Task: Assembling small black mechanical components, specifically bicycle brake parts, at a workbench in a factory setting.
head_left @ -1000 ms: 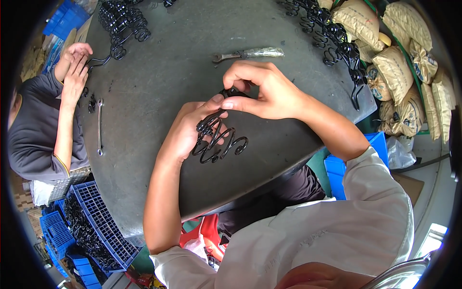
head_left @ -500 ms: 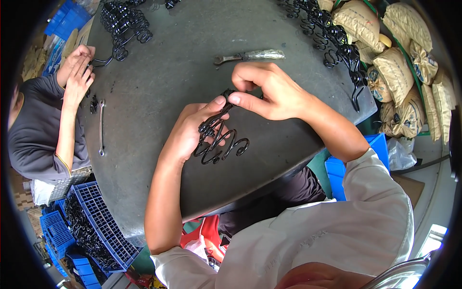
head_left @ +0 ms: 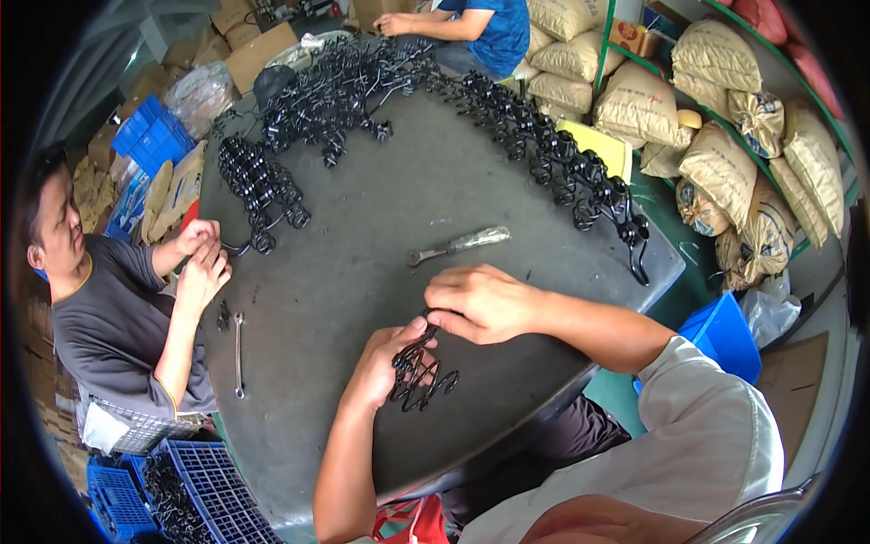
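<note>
My left hand is closed around a black wire coil spring, whose loops hang out beside the fingers over the near part of the table. My right hand is closed too, its thumb and curled fingers meeting at the upper end of the spring, next to my left thumb. What lies right between those fingertips is mostly hidden. Just beyond my hands an open-ended wrench with a wrapped handle lies on the dark table.
Black springs form a pile at the far side and a row along the right edge. A co-worker at left handles a black wire piece near another wrench. Another person sits at the far end. Sacks stand right.
The view has tilted up, showing more of the table's far side. My right fingers have closed in toward the thumb at the spring's end. My left hand keeps its hold.
</note>
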